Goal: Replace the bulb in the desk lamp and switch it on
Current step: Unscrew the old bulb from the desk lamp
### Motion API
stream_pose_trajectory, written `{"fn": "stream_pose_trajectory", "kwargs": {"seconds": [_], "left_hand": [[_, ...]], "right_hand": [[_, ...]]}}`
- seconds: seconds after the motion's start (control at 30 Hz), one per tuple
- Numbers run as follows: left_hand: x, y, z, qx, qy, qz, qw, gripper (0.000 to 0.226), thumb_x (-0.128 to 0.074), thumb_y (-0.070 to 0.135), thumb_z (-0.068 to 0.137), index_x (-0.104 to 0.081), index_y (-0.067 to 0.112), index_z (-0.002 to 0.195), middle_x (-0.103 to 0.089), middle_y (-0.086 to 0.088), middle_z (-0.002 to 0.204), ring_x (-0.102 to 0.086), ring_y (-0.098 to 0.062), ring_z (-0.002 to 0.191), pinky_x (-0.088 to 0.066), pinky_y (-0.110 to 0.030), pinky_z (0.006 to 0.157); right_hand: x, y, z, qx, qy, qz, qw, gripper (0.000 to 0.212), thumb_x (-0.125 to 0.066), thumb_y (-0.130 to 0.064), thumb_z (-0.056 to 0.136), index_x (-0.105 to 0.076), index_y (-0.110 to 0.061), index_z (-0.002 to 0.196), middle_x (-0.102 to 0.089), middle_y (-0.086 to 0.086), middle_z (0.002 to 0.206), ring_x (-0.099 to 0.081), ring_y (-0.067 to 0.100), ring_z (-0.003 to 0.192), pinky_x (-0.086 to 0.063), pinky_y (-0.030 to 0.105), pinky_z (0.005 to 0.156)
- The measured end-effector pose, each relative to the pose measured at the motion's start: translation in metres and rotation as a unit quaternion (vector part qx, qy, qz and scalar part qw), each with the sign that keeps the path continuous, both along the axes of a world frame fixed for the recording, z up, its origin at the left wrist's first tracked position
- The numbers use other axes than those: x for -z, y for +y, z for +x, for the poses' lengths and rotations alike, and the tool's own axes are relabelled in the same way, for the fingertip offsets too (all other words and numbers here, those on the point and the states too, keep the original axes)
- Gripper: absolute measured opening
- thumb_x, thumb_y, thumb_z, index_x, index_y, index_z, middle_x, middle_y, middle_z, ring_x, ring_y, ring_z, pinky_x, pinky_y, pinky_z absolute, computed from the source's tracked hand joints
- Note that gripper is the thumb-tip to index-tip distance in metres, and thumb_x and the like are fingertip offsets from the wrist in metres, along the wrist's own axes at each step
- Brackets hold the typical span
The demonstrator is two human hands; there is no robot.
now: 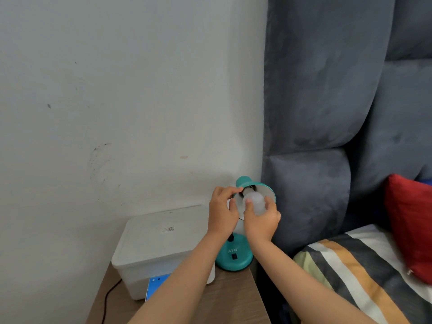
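Observation:
A teal desk lamp stands at the back right corner of a wooden bedside table, its round base carrying a black switch. Its shade is tilted up and faces me. A white frosted bulb sits at the mouth of the shade, in line with the dark socket. My right hand is shut on the bulb from below. My left hand grips the left rim of the shade. The lamp's neck is mostly hidden behind my hands. The bulb is unlit.
A white lidded plastic box fills the table to the left of the lamp, with a blue item leaning at its front. A black cable hangs at the table's left. A grey padded headboard, striped bedding and a red cushion are on the right.

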State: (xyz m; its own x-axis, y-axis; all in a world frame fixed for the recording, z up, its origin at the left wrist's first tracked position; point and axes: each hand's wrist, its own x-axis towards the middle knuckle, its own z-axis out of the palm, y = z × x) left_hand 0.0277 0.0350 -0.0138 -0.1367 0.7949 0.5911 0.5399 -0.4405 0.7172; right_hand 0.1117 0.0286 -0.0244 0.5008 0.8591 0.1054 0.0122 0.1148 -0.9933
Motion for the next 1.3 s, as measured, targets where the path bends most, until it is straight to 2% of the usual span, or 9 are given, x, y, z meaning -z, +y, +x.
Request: {"fn": "stream_pose_trajectory", "kwargs": {"seconds": [0.07, 0.17, 0.4, 0.47, 0.63, 0.7, 0.9, 1.13, 1.3], "left_hand": [[0.0002, 0.0002, -0.0002, -0.003, -0.002, 0.003, 1.000, 0.039, -0.047, -0.007, 0.085, -0.065, 0.020, 0.105, -0.054, -0.002, 0.102, -0.057, -0.010, 0.093, -0.038, 0.000, 0.081], [0.0009, -0.0002, 0.0008, -0.001, -0.003, 0.002, 1.000, 0.038, -0.048, -0.007, 0.085, -0.065, 0.020, 0.105, -0.054, -0.003, 0.102, -0.057, -0.009, 0.093, -0.039, 0.000, 0.082], [0.0006, -0.0020, 0.0014, -0.002, -0.004, 0.006, 1.000, 0.037, -0.049, -0.007, 0.084, -0.065, 0.020, 0.105, -0.054, -0.002, 0.102, -0.055, -0.004, 0.091, -0.038, 0.000, 0.082], [0.0005, -0.0023, 0.0013, -0.001, -0.008, 0.004, 1.000, 0.039, -0.048, -0.008, 0.084, -0.065, 0.020, 0.104, -0.054, -0.002, 0.102, -0.055, -0.003, 0.092, -0.038, 0.000, 0.083], [0.0001, -0.0013, 0.0014, -0.003, -0.012, 0.000, 1.000, 0.040, -0.047, -0.008, 0.084, -0.065, 0.021, 0.104, -0.054, -0.002, 0.102, -0.056, -0.006, 0.093, -0.039, -0.001, 0.083], [0.0001, -0.0016, 0.0023, -0.004, -0.008, -0.001, 1.000, 0.040, -0.047, -0.008, 0.084, -0.065, 0.021, 0.104, -0.054, -0.002, 0.102, -0.056, -0.007, 0.093, -0.040, -0.001, 0.083], [-0.0004, -0.0035, 0.0024, -0.006, -0.007, 0.006, 1.000, 0.038, -0.047, -0.008, 0.084, -0.066, 0.019, 0.103, -0.054, -0.003, 0.102, -0.054, -0.002, 0.090, -0.038, 0.000, 0.082], [-0.0005, -0.0031, 0.0016, -0.004, -0.010, 0.001, 1.000, 0.039, -0.047, -0.009, 0.084, -0.066, 0.019, 0.103, -0.054, -0.004, 0.101, -0.056, -0.008, 0.092, -0.038, 0.000, 0.082], [-0.0006, -0.0034, 0.0008, -0.002, -0.010, 0.000, 1.000, 0.038, -0.047, -0.009, 0.084, -0.066, 0.018, 0.103, -0.055, -0.005, 0.101, -0.056, -0.009, 0.092, -0.039, 0.000, 0.082]], "right_hand": [[0.0009, -0.0012, 0.0002, -0.005, -0.009, 0.009, 1.000, 0.055, -0.070, -0.011, 0.081, -0.048, -0.014, 0.131, -0.039, 0.016, 0.130, -0.048, 0.019, 0.097, -0.042, 0.026, 0.084], [0.0076, -0.0008, -0.0015, -0.012, -0.027, 0.038, 0.999, 0.054, -0.070, 0.002, 0.076, -0.056, -0.024, 0.122, -0.034, 0.012, 0.130, -0.054, 0.027, 0.105, -0.049, 0.036, 0.094], [0.0012, -0.0035, -0.0044, 0.009, 0.015, -0.005, 1.000, 0.076, -0.072, -0.036, 0.078, -0.033, -0.015, 0.141, -0.038, 0.015, 0.133, -0.051, 0.029, 0.110, -0.041, 0.028, 0.082], [-0.0004, -0.0033, -0.0036, 0.003, -0.004, -0.005, 1.000, 0.068, -0.070, -0.031, 0.081, -0.038, -0.012, 0.138, -0.040, 0.017, 0.132, -0.050, 0.030, 0.113, -0.039, 0.027, 0.082], [0.0048, -0.0034, -0.0017, -0.012, -0.028, 0.031, 0.999, 0.055, -0.067, 0.006, 0.076, -0.057, -0.019, 0.124, -0.033, 0.015, 0.131, -0.049, 0.028, 0.111, -0.044, 0.028, 0.092], [0.0076, -0.0038, -0.0033, -0.008, -0.034, 0.041, 0.999, 0.057, -0.069, 0.004, 0.075, -0.057, -0.021, 0.125, -0.032, 0.015, 0.133, -0.047, 0.026, 0.113, -0.042, 0.025, 0.093], [0.0014, -0.0017, -0.0050, 0.010, 0.030, -0.010, 0.999, 0.067, -0.070, -0.029, 0.082, -0.037, -0.016, 0.139, -0.034, 0.015, 0.134, -0.049, 0.021, 0.095, -0.042, 0.027, 0.080], [0.0022, -0.0017, -0.0001, -0.016, -0.013, 0.024, 1.000, 0.054, -0.070, 0.003, 0.075, -0.055, -0.017, 0.123, -0.040, 0.014, 0.128, -0.051, 0.028, 0.110, -0.043, 0.027, 0.086], [0.0046, -0.0007, 0.0028, -0.005, -0.042, 0.036, 0.998, 0.060, -0.074, -0.001, 0.072, -0.053, -0.020, 0.125, -0.049, 0.008, 0.123, -0.053, 0.026, 0.112, -0.046, 0.031, 0.090]]}}
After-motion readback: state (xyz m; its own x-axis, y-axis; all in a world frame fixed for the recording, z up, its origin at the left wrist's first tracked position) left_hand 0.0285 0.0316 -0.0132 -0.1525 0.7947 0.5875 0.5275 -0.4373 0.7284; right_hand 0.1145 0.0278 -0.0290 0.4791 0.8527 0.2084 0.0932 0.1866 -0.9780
